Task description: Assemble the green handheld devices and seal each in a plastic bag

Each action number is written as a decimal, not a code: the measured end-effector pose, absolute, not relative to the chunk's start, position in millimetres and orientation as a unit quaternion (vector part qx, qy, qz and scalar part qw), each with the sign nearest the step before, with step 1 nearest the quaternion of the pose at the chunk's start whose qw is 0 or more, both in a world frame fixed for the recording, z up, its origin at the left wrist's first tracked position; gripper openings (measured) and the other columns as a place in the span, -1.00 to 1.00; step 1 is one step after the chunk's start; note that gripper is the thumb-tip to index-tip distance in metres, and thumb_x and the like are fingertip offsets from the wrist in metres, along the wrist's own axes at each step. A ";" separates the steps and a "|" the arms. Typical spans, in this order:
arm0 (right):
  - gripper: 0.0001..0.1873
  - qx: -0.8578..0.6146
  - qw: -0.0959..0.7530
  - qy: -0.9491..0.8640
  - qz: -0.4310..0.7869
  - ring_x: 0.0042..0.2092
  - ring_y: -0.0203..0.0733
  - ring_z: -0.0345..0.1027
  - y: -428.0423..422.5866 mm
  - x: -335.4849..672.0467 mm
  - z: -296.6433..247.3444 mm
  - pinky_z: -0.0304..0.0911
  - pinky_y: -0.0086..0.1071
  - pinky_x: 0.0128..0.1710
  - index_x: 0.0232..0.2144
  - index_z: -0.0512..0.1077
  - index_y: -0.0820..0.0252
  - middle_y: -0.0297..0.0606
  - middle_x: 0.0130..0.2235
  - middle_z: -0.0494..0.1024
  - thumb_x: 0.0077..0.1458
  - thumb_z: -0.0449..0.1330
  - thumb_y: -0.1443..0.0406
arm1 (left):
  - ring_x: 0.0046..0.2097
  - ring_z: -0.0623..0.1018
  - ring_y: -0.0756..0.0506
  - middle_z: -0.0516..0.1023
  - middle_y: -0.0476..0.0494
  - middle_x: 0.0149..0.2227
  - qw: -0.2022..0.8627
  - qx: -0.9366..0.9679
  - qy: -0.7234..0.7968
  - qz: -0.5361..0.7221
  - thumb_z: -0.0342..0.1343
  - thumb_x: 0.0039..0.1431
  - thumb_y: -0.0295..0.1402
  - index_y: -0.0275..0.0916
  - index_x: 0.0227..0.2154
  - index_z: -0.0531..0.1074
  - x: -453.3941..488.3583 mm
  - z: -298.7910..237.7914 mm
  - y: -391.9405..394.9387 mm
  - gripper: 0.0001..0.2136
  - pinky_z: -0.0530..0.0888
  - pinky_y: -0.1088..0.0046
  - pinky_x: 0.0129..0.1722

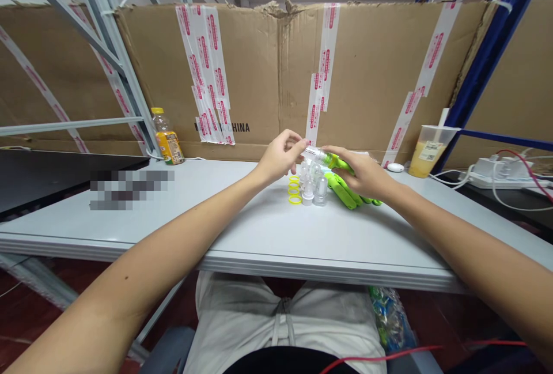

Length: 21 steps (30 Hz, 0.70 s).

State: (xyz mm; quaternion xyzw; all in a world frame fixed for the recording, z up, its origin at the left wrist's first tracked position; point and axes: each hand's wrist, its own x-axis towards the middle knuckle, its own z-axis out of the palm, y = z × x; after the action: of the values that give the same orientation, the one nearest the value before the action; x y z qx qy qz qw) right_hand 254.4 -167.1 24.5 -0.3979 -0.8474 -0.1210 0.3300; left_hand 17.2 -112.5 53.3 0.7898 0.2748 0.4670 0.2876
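Observation:
My left hand (283,155) pinches the end of a clear ribbed plastic tube (314,154), raised above the table. At its other end sits a bright green handle-like part (339,163), and my right hand (363,172) is closed round it. The clear and green parts meet in line; whether they are fastened cannot be told. Below, several clear plastic cups (320,191) stand in rows. To their left lies a column of yellow rings (295,199). More green parts (345,192) lie under my right hand, which partly hides them.
A juice bottle (169,142) with a yellow cap stands at the back left. On the right are a plastic cup of yellow drink (425,158), a white oval object (395,167) and a power strip (496,173) with cables. A cardboard wall (259,74) closes off the back.

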 end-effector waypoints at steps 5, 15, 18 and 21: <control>-0.35 -0.384 0.310 -0.855 -0.159 0.09 0.01 0.43 -168.7 252.0 23.4 0.36 -0.10 -0.02 0.31 0.14 -0.07 -0.21 0.20 0.45 0.21 0.09 0.41 | -0.64 0.25 0.10 0.31 0.02 -0.66 0.222 0.814 0.333 0.421 -0.01 0.21 0.13 -0.25 -0.59 0.24 13.3 59.0 -115.0 -0.48 0.17 0.51 -0.62; -0.44 -0.414 0.301 -0.843 -0.167 -0.09 0.00 0.51 -168.5 251.6 25.8 0.38 -0.18 -0.19 0.27 0.16 0.04 -0.14 0.06 0.56 0.25 0.08 0.35 | -0.30 0.49 0.04 0.47 -0.11 -0.15 0.265 0.855 0.162 0.415 0.21 0.03 -0.35 -0.22 -0.16 0.33 16.3 53.7 -112.5 -0.70 0.41 0.51 -0.33; -0.45 -0.415 0.306 -0.841 -0.163 -0.07 0.00 0.51 -169.1 250.0 26.0 0.37 -0.17 -0.16 0.27 0.16 0.03 -0.14 0.11 0.53 0.25 0.08 0.35 | -0.42 0.45 0.06 0.50 -0.11 -0.23 0.270 0.809 0.246 0.461 0.19 0.11 -0.22 -0.24 -0.15 0.33 17.2 56.3 -114.2 -0.70 0.35 0.52 -0.44; -0.45 -0.415 0.308 -0.840 -0.167 -0.07 0.00 0.51 -169.7 249.7 25.9 0.37 -0.18 -0.17 0.27 0.15 0.03 -0.16 0.12 0.52 0.25 0.08 0.35 | -0.53 0.36 0.06 0.43 -0.05 -0.51 0.239 0.804 0.318 0.442 0.06 0.22 -0.01 -0.28 -0.42 0.36 15.1 60.0 -116.3 -0.62 0.27 0.50 -0.50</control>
State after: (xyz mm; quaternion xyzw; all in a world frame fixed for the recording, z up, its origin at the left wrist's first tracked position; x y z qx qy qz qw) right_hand 249.7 -169.7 25.9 -0.4145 -0.8398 -0.1666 0.3084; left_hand 15.1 -116.3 60.0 0.8042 0.3178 0.4417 0.2389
